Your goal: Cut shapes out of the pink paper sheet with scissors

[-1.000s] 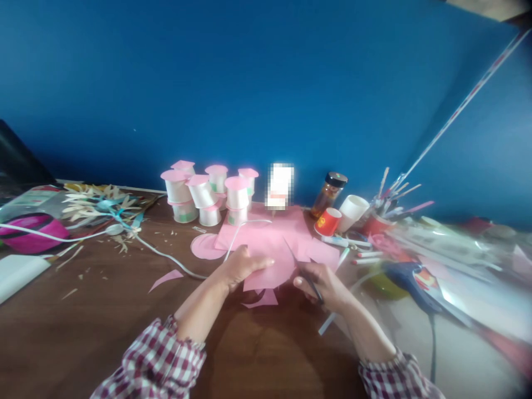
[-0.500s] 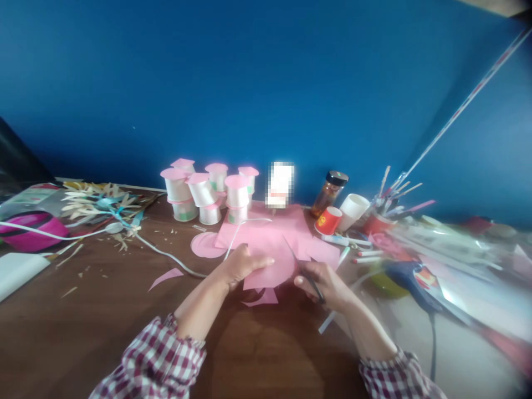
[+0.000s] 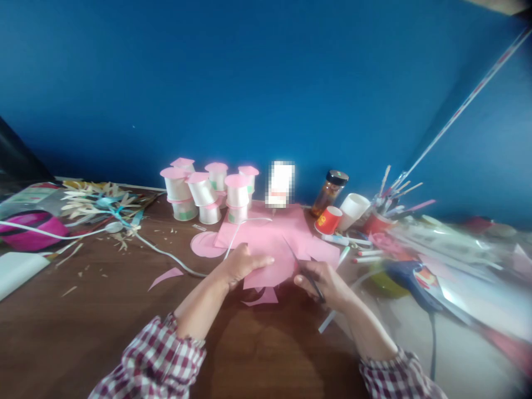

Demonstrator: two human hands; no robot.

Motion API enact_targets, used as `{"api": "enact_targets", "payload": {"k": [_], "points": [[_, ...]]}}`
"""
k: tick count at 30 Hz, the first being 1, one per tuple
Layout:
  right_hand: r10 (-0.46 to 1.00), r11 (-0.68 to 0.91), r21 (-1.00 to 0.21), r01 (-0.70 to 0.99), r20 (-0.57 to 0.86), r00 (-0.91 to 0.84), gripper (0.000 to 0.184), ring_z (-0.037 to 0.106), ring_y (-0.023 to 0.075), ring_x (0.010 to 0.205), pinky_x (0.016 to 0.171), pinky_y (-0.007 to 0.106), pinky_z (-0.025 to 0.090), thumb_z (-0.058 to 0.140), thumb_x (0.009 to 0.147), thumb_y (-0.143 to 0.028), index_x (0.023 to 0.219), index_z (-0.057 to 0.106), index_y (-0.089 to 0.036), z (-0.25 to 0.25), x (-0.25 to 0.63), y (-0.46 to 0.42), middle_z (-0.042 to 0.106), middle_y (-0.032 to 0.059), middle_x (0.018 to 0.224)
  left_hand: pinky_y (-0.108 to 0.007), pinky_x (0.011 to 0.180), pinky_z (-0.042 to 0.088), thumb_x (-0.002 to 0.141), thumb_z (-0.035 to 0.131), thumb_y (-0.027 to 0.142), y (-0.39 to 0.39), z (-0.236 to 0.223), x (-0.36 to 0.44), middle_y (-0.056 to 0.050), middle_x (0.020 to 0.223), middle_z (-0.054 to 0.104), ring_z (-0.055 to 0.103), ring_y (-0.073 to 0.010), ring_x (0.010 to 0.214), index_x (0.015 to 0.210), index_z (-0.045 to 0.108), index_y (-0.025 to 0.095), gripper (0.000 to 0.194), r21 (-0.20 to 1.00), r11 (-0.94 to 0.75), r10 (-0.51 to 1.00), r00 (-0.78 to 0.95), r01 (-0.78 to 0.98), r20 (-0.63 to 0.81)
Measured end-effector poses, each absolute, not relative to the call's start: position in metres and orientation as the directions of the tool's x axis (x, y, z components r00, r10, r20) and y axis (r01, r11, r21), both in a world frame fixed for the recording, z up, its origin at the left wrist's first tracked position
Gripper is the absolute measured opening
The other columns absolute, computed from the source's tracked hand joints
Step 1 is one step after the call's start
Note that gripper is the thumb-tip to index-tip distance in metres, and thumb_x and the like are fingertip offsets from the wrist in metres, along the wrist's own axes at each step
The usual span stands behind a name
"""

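Note:
My left hand (image 3: 240, 265) pinches the left edge of a piece of pink paper (image 3: 272, 271) held just above the brown table (image 3: 103, 310). My right hand (image 3: 325, 283) is closed on dark scissors (image 3: 302, 267), whose blades point up and left into the paper's right side. Small pink offcuts (image 3: 262, 299) lie under the paper. Behind it lie larger pink sheets (image 3: 270, 230) and a pink paper circle (image 3: 204, 245). Both sleeves are red-and-white check.
Several white cups with pink lids (image 3: 208, 191) stand stacked at the back by the blue wall. A brown jar (image 3: 330, 193), red cup (image 3: 328, 220), white cup (image 3: 353, 209) and scattered pens (image 3: 366, 252) crowd the right. A white cable (image 3: 166, 255) and a pink pouch (image 3: 29, 231) lie left.
Almost nothing has moved. The scissors have crept slightly along the paper's edge while my left hand keeps its hold.

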State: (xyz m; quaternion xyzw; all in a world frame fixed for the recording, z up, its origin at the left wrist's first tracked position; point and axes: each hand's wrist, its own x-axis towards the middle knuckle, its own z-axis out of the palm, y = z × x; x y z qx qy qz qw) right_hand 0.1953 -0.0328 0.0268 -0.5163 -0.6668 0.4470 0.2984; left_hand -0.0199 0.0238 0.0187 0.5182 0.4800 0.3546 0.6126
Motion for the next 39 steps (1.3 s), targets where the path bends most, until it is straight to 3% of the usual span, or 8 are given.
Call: {"api": "enact_targets", "payload": {"k": [9, 13, 17, 22, 26, 29, 32, 39], "points": [[0.963, 0.070, -0.893, 0.445, -0.056, -0.264, 0.035, 0.038, 0.0072, 0.039, 0.036, 0.018, 0.027, 0.061, 0.078, -0.048, 0.068, 0.056, -0.015, 0.027, 0.195, -0.032, 0.042, -0.0060, 0.044, -0.026, 0.051, 0.047, 0.053, 0.080, 0.038, 0.025, 0.016, -0.022, -0.003, 0.065, 0.061, 0.058, -0.0184, 0.063, 0.067, 0.058, 0.014, 0.035, 0.973, 0.209, 0.940, 0.255, 0.099, -0.227], [0.968, 0.048, -0.895, 0.444, -0.068, -0.241, 0.033, 0.037, 0.0062, 0.037, 0.035, 0.017, 0.026, 0.062, 0.078, -0.046, 0.068, 0.055, -0.015, 0.025, 0.195, -0.032, 0.042, -0.0070, 0.042, -0.026, 0.056, 0.048, 0.048, 0.083, 0.037, 0.026, 0.015, -0.024, -0.006, 0.073, 0.064, 0.060, -0.0210, 0.072, 0.075, 0.061, 0.013, 0.043, 0.963, 0.252, 0.938, 0.224, 0.093, -0.266], [0.983, 0.039, -0.930, 0.366, -0.031, -0.183, 0.036, 0.041, 0.0065, 0.034, 0.035, 0.017, 0.028, 0.058, 0.081, -0.049, 0.067, 0.054, -0.015, 0.015, 0.193, -0.029, 0.046, -0.0059, 0.043, -0.026, 0.063, 0.049, 0.056, 0.078, 0.048, 0.027, 0.016, -0.021, -0.008, 0.085, 0.067, 0.062, -0.0212, 0.079, 0.090, 0.063, 0.013, 0.051, 0.939, 0.324, 0.933, 0.207, -0.118, -0.296], [1.000, 0.004, -0.989, 0.150, 0.001, -0.024, 0.042, 0.040, 0.0064, 0.035, 0.035, 0.018, 0.030, 0.057, 0.080, -0.055, 0.066, 0.053, -0.015, 0.004, 0.181, -0.026, 0.046, -0.0056, 0.045, -0.032, 0.054, 0.049, 0.068, 0.050, 0.074, 0.020, 0.017, -0.009, -0.014, 0.080, 0.067, 0.064, -0.0228, 0.067, 0.093, 0.063, 0.013, 0.067, 0.778, 0.468, 0.852, 0.448, -0.418, -0.272], [0.997, 0.015, -0.994, 0.112, 0.023, 0.074, 0.047, 0.041, 0.0068, 0.035, 0.036, 0.019, 0.029, 0.057, 0.078, -0.058, 0.059, 0.050, -0.016, 0.004, 0.169, -0.027, 0.045, -0.0048, 0.042, -0.030, 0.072, 0.051, 0.066, 0.064, 0.062, 0.005, 0.013, 0.010, -0.010, 0.086, 0.069, 0.065, -0.0195, 0.077, 0.086, 0.063, 0.015, 0.051, 0.802, 0.295, 0.929, 0.352, -0.520, -0.114], [0.996, 0.030, -0.991, 0.133, 0.041, 0.077, 0.046, 0.042, 0.0076, 0.035, 0.036, 0.019, 0.030, 0.061, 0.075, -0.057, 0.059, 0.052, -0.016, 0.007, 0.161, -0.030, 0.046, -0.0047, 0.041, -0.029, 0.072, 0.051, 0.066, 0.072, 0.049, -0.003, 0.007, 0.022, -0.009, 0.071, 0.068, 0.065, -0.0195, 0.072, 0.072, 0.065, 0.011, 0.039, 0.939, 0.154, 0.952, 0.301, -0.307, -0.058], [0.996, 0.043, -0.988, 0.147, 0.053, 0.065, 0.042, 0.041, 0.0084, 0.035, 0.035, 0.019, 0.030, 0.064, 0.073, -0.055, 0.065, 0.057, -0.015, 0.008, 0.155, -0.033, 0.045, -0.0052, 0.040, -0.030, 0.056, 0.050, 0.069, 0.067, 0.050, -0.006, 0.004, 0.028, -0.009, 0.059, 0.065, 0.063, -0.0194, 0.056, 0.067, 0.066, 0.009, 0.042, 0.950, 0.177, 0.961, 0.254, -0.259, -0.110], [0.994, 0.096, -0.967, 0.237, 0.103, 0.018, 0.032, 0.044, 0.0102, 0.038, 0.037, 0.021, 0.032, 0.064, 0.077, -0.046, 0.071, 0.062, -0.014, 0.002, 0.154, -0.034, 0.048, -0.0034, 0.044, -0.022, 0.059, 0.049, 0.063, 0.077, 0.039, -0.004, 0.008, 0.030, -0.005, 0.061, 0.065, 0.062, -0.0129, 0.059, 0.070, 0.064, 0.009, 0.033, 0.825, 0.326, 0.945, 0.149, -0.461, -0.290]]}}
